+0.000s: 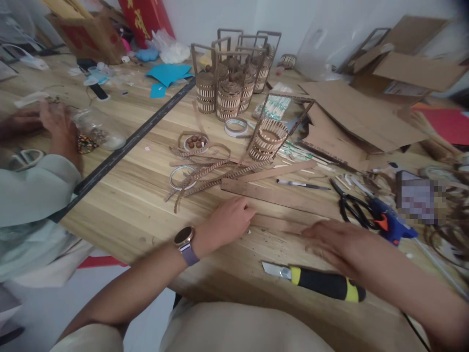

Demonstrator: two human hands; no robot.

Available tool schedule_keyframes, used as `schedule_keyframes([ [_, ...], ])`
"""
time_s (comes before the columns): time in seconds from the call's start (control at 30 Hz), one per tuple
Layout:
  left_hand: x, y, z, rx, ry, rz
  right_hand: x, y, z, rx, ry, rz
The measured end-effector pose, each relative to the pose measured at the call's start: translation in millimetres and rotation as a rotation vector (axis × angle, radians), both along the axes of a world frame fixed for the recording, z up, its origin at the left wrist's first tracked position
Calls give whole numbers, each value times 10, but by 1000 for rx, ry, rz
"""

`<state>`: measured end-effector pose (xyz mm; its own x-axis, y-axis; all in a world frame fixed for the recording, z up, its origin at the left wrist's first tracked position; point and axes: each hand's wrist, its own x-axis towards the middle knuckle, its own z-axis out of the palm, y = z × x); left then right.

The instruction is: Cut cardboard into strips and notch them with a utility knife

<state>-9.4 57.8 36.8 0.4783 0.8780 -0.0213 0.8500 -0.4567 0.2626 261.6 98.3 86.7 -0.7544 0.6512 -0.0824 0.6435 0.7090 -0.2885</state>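
Note:
A thin brown cardboard strip [276, 224] lies stretched between my two hands, low over the wooden table. My left hand [229, 221], with a watch on its wrist, is closed with its fingertips on the strip's left end. At the other end, the fingers of my right hand [335, 244] close around the strip, slightly blurred. Just beyond is a wider cardboard strip [282, 198]. A utility knife [322, 282] with yellow and black handle lies below my right hand, blade out to the left. Black scissors [353, 208] and a blue glue gun [397, 227] rest beyond that hand.
Small handled baskets [229, 100] stand at the back, and one open basket [268, 139] stands nearer. Curled corrugated strips [205, 173], a pen [302, 184] and cardboard sheets [362, 115] surround them. A co-worker's hands [58, 122] are at the left, past a black ruler [132, 142].

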Motion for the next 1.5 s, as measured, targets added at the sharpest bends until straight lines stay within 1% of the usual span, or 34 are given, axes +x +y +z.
schedule_keyframes([
  [0.03, 6, -5, -13, 26, -14, 14, -56, 120, 0, -26, 1, 4],
  [0.07, 4, -19, -21, 50, -31, 32, -114, 235, -12, -10, 7, -35],
  [0.13, -27, -67, -32, 79, -57, 76, -225, 419, -55, -20, 18, -47],
  [0.2, -96, -135, -54, 88, -55, 119, -312, 512, -94, -45, 18, -25],
  [0.27, -187, -204, -101, 94, -40, 159, -350, 506, -106, -82, 10, 9],
  [0.33, -276, -254, -167, 101, -51, 189, -317, 412, -103, -131, -14, 55],
  [0.4, -345, -275, -232, 105, -77, 192, -210, 246, -122, -196, -64, 127],
  [0.43, -370, -275, -258, 107, -88, 187, -133, 143, -152, -244, -104, 174],
  [0.47, -390, -269, -276, 109, -98, 183, -49, 33, -199, -242, -133, 193],
  [0.53, -426, -247, -291, 114, -111, 175, 120, -187, -333, -148, -173, 170],
  [0.57, -445, -234, -290, 116, -115, 170, 191, -284, -410, -136, -203, 182],
  [0.6, -467, -221, -287, 117, -115, 165, 248, -367, -483, -104, -203, 153],
  [0.67, -519, -201, -278, 114, -104, 148, 309, -477, -589, -98, -171, 131],
  [0.7, -547, -195, -273, 114, -97, 142, 313, -504, -612, -103, -149, 119],
  [0.77, -595, -194, -262, 122, -92, 140, 282, -516, -586, -144, -112, 105],
  [0.83, -621, -209, -243, 143, -102, 148, 216, -492, -485, -233, -83, 84],
  [0.9, -619, -231, -213, 168, -118, 168, 131, -449, -355, -364, -49, 66],
  [1.0, -576, -241, -176, 203, -140, 214, -14, -352, -216, -509, 33, -4],
  [1.07, -529, -205, -171, 231, -156, 241, -121, -258, -193, -561, 103, -55],
  [1.13, -466, -127, -179, 272, -176, 253, -230, -152, -206, -657, 141, -90],
  [1.23, -345, 34, -193, 317, -178, 232, -373, -16, -220, -896, 141, -154],
  [1.3, -268, 136, -204, 298, -137, 205, -431, 32, -200, -1076, 174, -203],
  [1.37, -213, 211, -229, 264, -96, 199, -448, 42, -167, -1274, 257, -305],
  [1.43, -186, 250, -275, 227, -69, 214, -430, 21, -144, -1451, 386, -443],
  [1.5, -181, 257, -335, 210, -57, 233, -398, -27, -141, -1535, 532, -564],
])
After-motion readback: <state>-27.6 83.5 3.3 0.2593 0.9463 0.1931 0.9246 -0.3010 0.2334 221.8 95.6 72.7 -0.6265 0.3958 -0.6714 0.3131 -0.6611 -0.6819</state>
